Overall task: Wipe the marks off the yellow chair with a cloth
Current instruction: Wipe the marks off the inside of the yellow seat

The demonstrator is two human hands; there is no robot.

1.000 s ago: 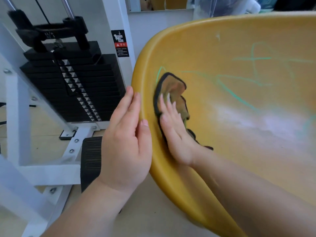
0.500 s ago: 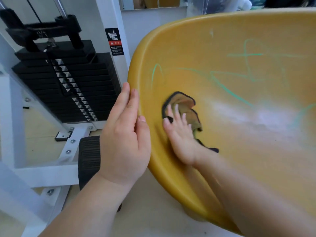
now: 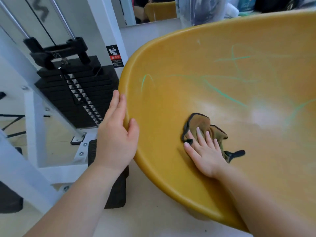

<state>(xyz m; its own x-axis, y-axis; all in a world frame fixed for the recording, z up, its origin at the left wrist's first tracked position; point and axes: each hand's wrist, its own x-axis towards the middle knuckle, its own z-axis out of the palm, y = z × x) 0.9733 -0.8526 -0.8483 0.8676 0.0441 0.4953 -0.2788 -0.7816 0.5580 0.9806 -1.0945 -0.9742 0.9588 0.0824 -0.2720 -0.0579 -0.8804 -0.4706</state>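
Black weight stack (image 3: 75, 93): sits in a white frame (image 3: 32, 134) at far left, just beside the chair's rim; no part of the job.
Left hand (image 3: 116, 134): steadies the yellow chair (image 3: 162, 177) at its left rim. The fingers (image 3: 118, 103) are straight and pressed together, flat against the outer side, with the thumb laid over the edge onto the inner face.
Chair shell: tipped, hollow side toward the camera, filling the right of the view.
Cloth (image 3: 200, 124): brown with a dark hem, crumpled, low in the hollow and touching the plastic.
Right hand (image 3: 206, 154): lies flat on the cloth, fingers straight and slightly spread, pressing down rather than pinching.
Green marks (image 3: 224, 95): a short stroke near the left rim, and longer lines above and to the right of the cloth, apart from it.
Pale patch (image 3: 263, 115): a hazy smear right of the cloth.
Step in hand: mid-wipe, by my reading, with most lines yet to go.
Next move: likely calls for sliding the cloth up and right onto the nearest line under firm pressure, with the rim braced so the shell does not rock.
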